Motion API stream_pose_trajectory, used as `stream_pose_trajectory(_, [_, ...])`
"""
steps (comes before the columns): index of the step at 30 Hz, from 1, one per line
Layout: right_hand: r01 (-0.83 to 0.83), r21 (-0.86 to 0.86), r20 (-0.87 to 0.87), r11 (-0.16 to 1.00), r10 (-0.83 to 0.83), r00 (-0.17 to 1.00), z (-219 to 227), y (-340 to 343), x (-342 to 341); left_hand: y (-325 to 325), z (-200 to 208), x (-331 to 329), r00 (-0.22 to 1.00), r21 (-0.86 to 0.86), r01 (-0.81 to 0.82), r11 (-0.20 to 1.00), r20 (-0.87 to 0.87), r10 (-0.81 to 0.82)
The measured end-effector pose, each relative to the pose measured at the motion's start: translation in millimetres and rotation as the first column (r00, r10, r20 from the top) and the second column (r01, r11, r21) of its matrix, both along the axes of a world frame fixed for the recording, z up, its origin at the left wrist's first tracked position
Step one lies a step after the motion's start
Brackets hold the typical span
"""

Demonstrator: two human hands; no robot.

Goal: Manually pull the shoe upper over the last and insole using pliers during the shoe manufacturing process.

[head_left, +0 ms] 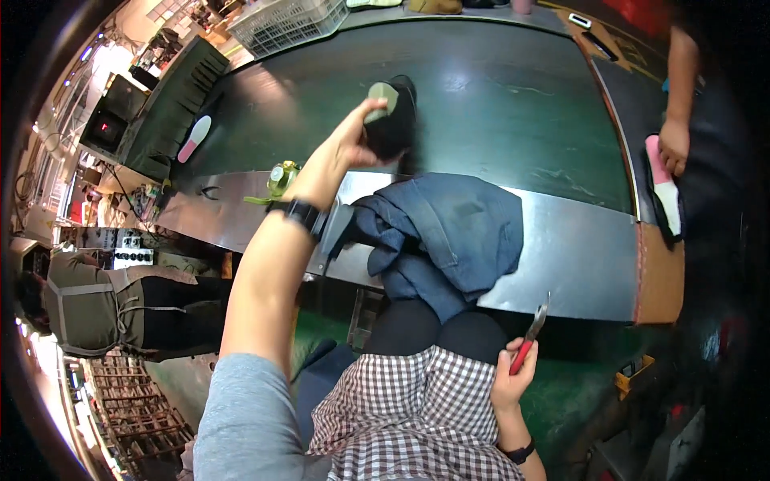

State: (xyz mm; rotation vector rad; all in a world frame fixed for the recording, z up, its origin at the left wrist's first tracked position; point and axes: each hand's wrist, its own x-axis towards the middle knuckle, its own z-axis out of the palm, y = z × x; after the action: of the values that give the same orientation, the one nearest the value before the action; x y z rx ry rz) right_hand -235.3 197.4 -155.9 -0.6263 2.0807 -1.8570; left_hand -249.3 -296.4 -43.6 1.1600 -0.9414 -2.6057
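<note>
My left hand (358, 138) reaches over the green work surface, closed round a black shoe (403, 112). A pale green oval (383, 98) shows on the shoe beside my thumb; the shoe is slightly blurred. Low at the right, in front of my checked apron, my right hand (511, 381) grips red-handled pliers (525, 349). Their metal jaws point up toward the table's near edge. Between my hands a crumpled dark blue cloth (469, 228) lies over the metal edge and hangs toward my lap.
A yellow-green object (282, 176) sits left of my forearm on the metal strip (573, 256). Farther left, a pink and white insole (195, 138) lies on the belt (513, 104). At right, another person's hand (674, 148) touches a pink-lined shoe (664, 188). A grey crate (285, 28) stands far back.
</note>
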Motion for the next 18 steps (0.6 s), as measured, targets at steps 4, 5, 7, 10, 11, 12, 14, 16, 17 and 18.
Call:
stream_pose_trajectory(4, [-0.062, -0.089, -0.048, 0.994, 0.057, 0.997, 44, -8, -12, 100, 57, 92, 0.991, -0.126, 0.131, 0.983, -0.015, -0.134])
stream_pose_trajectory(5, [-0.112, -0.115, -0.188, 0.987, 0.089, 0.978, 58, -10, -14, 123, 74, 114, 0.987, -0.129, 0.16, 0.979, 0.046, -0.155])
stream_pose_trajectory(7, [-0.154, -0.165, -0.224, 0.974, 0.115, 0.968, 86, -12, -11, 175, 107, 161, 0.967, -0.123, 0.241, 0.963, -0.05, -0.249])
stream_pose_trajectory(10, [-0.227, -0.218, -0.418, 0.949, 0.119, 0.9, 119, -17, 2, 244, 146, 216, 0.898, -0.187, 0.439, 0.879, 0.054, -0.437])
stream_pose_trajectory(11, [-0.285, -0.247, -0.499, 0.926, 0.131, 0.857, 127, -20, 8, 266, 152, 233, 0.895, -0.227, 0.431, 0.873, -0.018, -0.446])
stream_pose_trajectory(12, [-0.349, -0.225, -0.502, 0.91, 0.198, 0.842, 135, -16, 16, 279, 156, 247, 0.9, -0.059, 0.436, 0.898, 0.019, -0.436])
stream_pose_trajectory(14, [-0.4, -0.22, -0.438, 0.89, 0.277, 0.855, 146, -6, 43, 296, 156, 276, 0.913, 0.144, 0.39, 0.909, 0.071, -0.403])
stream_pose_trajectory(16, [-0.403, 0.053, -0.379, 0.914, 0.392, 0.838, 153, 14, 66, 305, 145, 305, 0.917, 0.318, 0.393, 0.863, -0.071, -0.392])
stream_pose_trajectory(17, [-0.397, 0.052, -0.394, 0.916, 0.384, 0.835, 150, 19, 75, 300, 136, 316, 0.886, 0.407, 0.463, 0.787, -0.174, -0.43])
stream_pose_trajectory(18, [-0.458, 0.121, -0.34, 0.881, 0.47, 0.814, 145, 21, 84, 308, 117, 321, 0.887, 0.585, 0.45, 0.675, -0.383, -0.259])
